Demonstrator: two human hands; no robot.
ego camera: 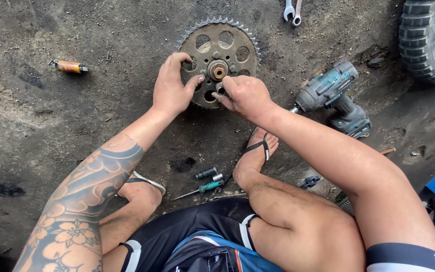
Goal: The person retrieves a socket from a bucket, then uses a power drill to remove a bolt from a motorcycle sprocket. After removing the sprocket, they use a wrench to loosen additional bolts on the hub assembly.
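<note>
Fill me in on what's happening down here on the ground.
A person squats over a rusty toothed sprocket lying flat on the dirt. The left hand grips its rim; the right hand works at a fitting by the centre hub. A cordless impact wrench, two spanners and a screwdriver lie nearby.

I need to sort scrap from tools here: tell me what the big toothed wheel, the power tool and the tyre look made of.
Sprocket: seemingly steel, dull brown, rusty and grimy, under both the left hand and right hand. Impact driver: teal and black housing, probably moulded plastic, with a bare metal nose. Tyre: black knobby rubber; thin metal spokes show inside it.
</note>
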